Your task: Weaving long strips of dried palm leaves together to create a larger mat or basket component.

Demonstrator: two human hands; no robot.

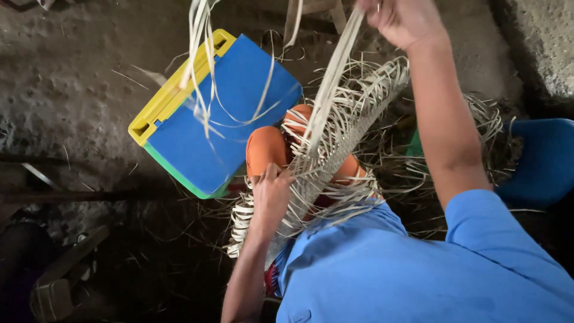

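Note:
A half-woven panel of pale cane strips (353, 113) stands tilted across my lap, over my orange trousers (266, 149). My left hand (270, 194) grips the panel's lower edge where loose strip ends stick out. My right hand (403, 21) is raised at the top of the view, closed on a long pale strip (330, 84) that runs down into the weave. Other loose strips (200, 66) hang in front of the camera.
A blue stool with a yellow and green rim (209, 113) lies on the dirt floor to the left. A blue plastic chair (541, 161) stands at the right. Cane offcuts (490, 119) litter the ground. Wooden pieces (66, 269) lie at lower left.

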